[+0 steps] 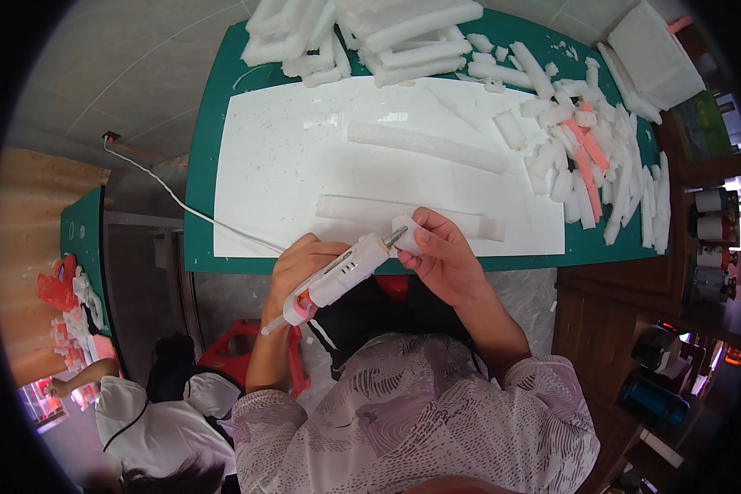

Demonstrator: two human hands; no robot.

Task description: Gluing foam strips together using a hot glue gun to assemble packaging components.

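Observation:
My left hand (302, 265) is wrapped round a white hot glue gun (350, 267), with a glue stick poking out of its back end. The metal nozzle points up and to the right, touching or very close to a small white foam piece (405, 236). That piece is pinched between the thumb and fingers of my right hand (445, 257). Just beyond my hands, a long white foam strip (370, 207) lies on the white board (263, 165), partly hidden behind my right hand. Farther back rests a second foam strip (428, 148).
Foam bars (420, 29) are stacked along the green table's (210, 165) far edge. At the right lies a heap of white offcuts with pink foam strips (584, 152). A white cord (169, 192) runs from a wall socket to the glue gun. Another person (160, 412) sits at the left near a red stool (243, 350).

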